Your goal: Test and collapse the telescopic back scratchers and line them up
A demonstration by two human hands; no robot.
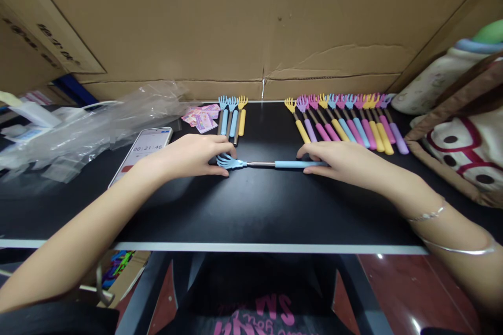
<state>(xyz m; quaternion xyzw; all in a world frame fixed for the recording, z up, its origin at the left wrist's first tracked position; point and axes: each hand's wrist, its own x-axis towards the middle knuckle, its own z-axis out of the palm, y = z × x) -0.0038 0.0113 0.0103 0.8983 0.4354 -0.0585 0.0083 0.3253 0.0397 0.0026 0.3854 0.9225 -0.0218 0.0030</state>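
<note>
A light blue back scratcher (288, 164) with a metal shaft lies crosswise on the black table, its claw to the left. My left hand (192, 156) has thumb and fingers around the claw end. On the blue handle, my right hand (341, 164) closes its thumb and fingers about the far right end, hiding the tip. Beyond my left hand lie two blue back scratchers and a yellow back scratcher (242, 121), side by side. Past my right hand, a row of several back scratchers (349, 123) in yellow, purple, pink and blue lies with claws toward the back.
A phone (151, 141) showing a timer and clear plastic bags (98, 125) are on the left. Small printed cards (206, 120) lie near the cardboard wall (251, 21). A cloth bag (463, 152) and a bottle (432, 76) stand at the right. The table's front edge (251, 247) is close.
</note>
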